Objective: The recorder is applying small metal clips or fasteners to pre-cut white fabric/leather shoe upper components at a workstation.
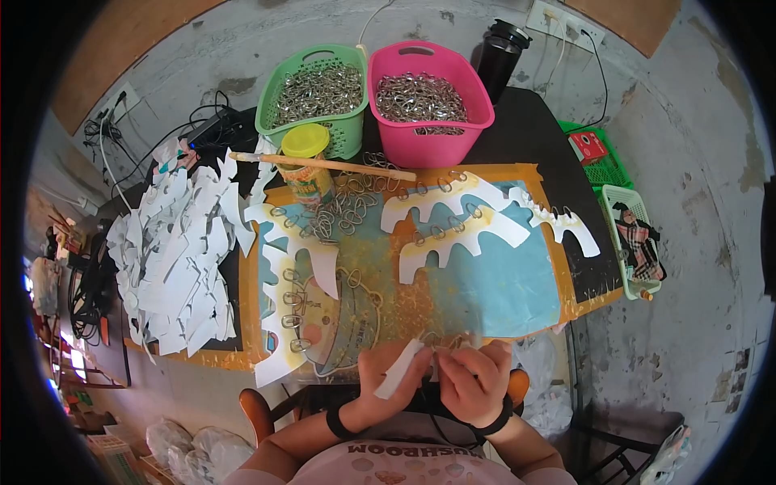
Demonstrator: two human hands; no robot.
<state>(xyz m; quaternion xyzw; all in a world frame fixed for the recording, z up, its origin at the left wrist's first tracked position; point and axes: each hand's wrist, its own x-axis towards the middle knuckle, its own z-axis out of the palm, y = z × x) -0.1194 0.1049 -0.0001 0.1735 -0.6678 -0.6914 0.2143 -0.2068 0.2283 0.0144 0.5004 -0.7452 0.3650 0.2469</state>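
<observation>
At the table's near edge my left hand (378, 378) is closed on a white cut-out strip (400, 370), which tilts up between thumb and fingers. Close beside it, my right hand (475, 381) is pinched at the far end of that strip. Small metal loops show at the fingertips, but what the right fingers grip is too small and blurred to make out. Ahead lie curved white cut-outs (465, 244) with scalloped edges, yellowish stains and metal rings along them. More such pieces (283, 323) lie on the left. Loose metal rings (349, 202) are heaped in the middle.
A green basket (347, 133) and a pink basket (432, 149) of metal rings stand at the back. A wooden stick (339, 167) rests near a yellow-lidded jar (305, 141). White cut-outs (178, 259) pile up left. A black bottle (501, 56) stands back right.
</observation>
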